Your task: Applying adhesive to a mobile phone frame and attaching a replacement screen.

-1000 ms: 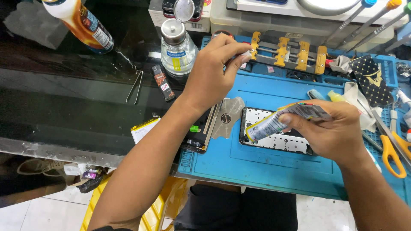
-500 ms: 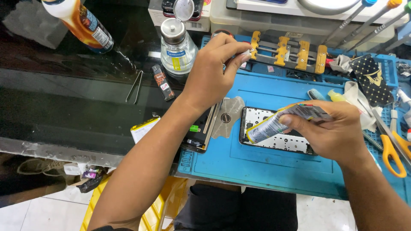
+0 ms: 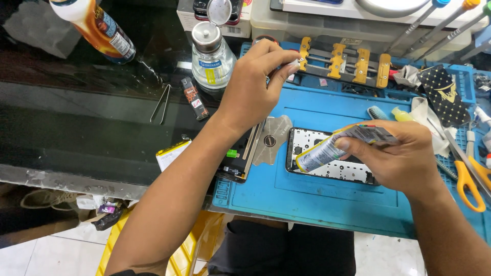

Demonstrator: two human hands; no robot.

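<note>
Glue tube (image 3: 337, 145): lying slantwise in the right hand (image 3: 396, 161), above the opened phone (image 3: 327, 158) on the blue mat (image 3: 317, 197).
Right hand: fingers curling around the tube's flattened rear.
Left hand (image 3: 253, 87): fingertips pinching a small white bit, probably the cap (image 3: 294, 62).
Handling: likely light, soft, crushable; gripping best at the rear.

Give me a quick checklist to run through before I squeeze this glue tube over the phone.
1. Tube gripped in right hand: ok.
2. Nozzle over the opened phone: ok.
3. Cap off: cannot tell; left hand pinches something small and white.
4. Phone flat on blue mat: ok.
5. Metal pick clear of phone: not ok, it lies against the left edge.
</note>
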